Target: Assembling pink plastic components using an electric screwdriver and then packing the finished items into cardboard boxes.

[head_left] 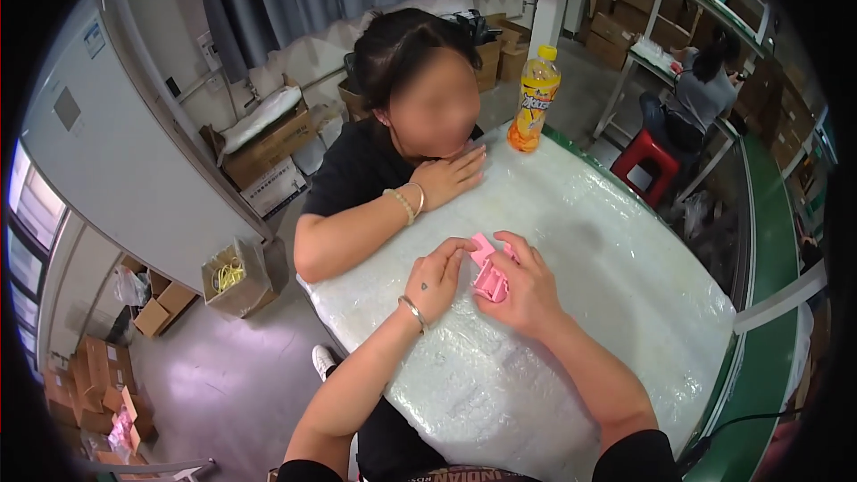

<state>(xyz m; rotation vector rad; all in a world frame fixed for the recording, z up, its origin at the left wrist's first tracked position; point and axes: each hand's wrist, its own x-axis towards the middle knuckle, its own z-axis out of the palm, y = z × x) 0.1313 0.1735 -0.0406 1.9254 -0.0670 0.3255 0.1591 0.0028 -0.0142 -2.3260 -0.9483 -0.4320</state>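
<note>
A pink plastic piece with ribs or small compartments [490,282] lies between my two hands, just above the plastic-covered white table [625,277]. My right hand [522,286] is wrapped round it from the right, thumb and fingers curled on its sides. Its far end is a smooth pink flap or block [482,245]; whether that is a separate part I cannot tell. My left hand [437,281], with a silver bangle on the wrist, pinches this far end with its fingertips. The fingers of my right hand partly hide the piece.
A person [393,125] leans on the table's far left side, forearm resting on it. An orange drink bottle with a yellow cap [536,100] stands at the far edge. Cardboard boxes [237,277] sit on the floor at left. Another person sits on a red stool [644,165].
</note>
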